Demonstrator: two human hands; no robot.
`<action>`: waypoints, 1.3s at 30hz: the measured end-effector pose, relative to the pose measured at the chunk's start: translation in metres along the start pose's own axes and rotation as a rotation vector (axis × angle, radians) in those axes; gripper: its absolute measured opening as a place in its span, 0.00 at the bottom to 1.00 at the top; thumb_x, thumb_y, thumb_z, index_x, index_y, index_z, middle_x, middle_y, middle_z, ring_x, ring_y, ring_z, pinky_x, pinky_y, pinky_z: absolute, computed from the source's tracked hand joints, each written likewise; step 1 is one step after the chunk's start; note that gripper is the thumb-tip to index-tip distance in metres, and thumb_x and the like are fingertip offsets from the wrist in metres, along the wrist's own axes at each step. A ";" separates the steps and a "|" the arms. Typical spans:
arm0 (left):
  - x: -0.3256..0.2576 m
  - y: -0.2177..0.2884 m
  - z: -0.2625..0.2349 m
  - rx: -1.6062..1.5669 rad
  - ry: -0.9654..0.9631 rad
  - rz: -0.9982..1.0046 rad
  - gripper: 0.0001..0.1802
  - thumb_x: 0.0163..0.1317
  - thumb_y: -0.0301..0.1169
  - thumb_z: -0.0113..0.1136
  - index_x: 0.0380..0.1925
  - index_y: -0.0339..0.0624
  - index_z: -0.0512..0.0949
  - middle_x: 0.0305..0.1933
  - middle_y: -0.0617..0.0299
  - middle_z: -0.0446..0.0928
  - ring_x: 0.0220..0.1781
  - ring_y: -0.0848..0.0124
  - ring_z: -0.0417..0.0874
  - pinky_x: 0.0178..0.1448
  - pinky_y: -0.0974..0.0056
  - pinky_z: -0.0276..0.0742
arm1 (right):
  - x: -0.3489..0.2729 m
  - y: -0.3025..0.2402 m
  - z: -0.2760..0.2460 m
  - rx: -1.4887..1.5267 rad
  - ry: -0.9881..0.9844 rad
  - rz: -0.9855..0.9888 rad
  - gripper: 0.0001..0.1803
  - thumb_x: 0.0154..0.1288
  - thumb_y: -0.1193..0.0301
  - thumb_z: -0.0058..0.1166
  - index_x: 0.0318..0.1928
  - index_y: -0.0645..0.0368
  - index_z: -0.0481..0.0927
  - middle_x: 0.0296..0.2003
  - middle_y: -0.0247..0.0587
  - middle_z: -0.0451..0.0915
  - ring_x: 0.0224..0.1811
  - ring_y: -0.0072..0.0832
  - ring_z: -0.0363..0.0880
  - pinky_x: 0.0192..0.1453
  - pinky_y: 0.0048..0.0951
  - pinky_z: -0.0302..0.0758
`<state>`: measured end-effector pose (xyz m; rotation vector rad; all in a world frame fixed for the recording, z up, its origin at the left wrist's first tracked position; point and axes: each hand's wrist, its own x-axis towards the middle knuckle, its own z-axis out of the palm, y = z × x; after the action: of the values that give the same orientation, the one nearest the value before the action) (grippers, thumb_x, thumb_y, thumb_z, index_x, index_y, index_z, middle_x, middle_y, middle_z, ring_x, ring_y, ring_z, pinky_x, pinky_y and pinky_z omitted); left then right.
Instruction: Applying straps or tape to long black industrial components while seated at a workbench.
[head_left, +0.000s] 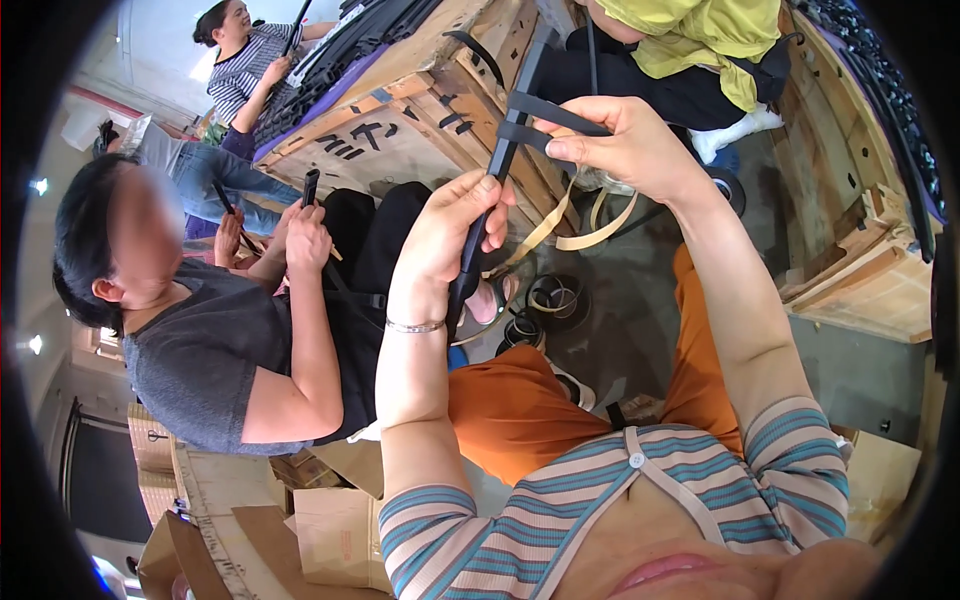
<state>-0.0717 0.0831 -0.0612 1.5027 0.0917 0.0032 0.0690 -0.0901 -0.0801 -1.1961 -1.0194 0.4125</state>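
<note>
Above orange trousers [520,405], the hands [445,225] [635,148] grasp a black bar [496,164] (left) and dark strap [540,108] (right).

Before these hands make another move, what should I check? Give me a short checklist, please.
1. Long, narrow black bar held by the left hand: ok, its fingers curl around it.
2. Flat, flexible black strip held by the right hand: ok, pinched between fingers.
3. Strip lying flat all round the bar: cannot tell, the far side is hidden.
4. Pale yellow, flat ribbon clear of both hands: cannot tell, it loops close below them.
5. Dark-grey-shirted neighbour's hands clear of this bar: ok, they are apart from it.
</note>
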 end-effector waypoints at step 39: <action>-0.024 0.042 0.035 0.446 0.287 0.087 0.20 0.68 0.41 0.39 0.36 0.32 0.71 0.18 0.62 0.69 0.16 0.76 0.68 0.21 0.74 0.64 | -0.018 -0.015 0.001 -0.185 0.016 -0.253 0.10 0.60 0.69 0.50 0.27 0.63 0.79 0.26 0.35 0.72 0.30 0.23 0.71 0.37 0.22 0.66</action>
<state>-0.0914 0.0501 -0.0156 1.9441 0.2718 0.2856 0.0557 -0.1088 -0.0741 -1.2130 -1.1983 0.1112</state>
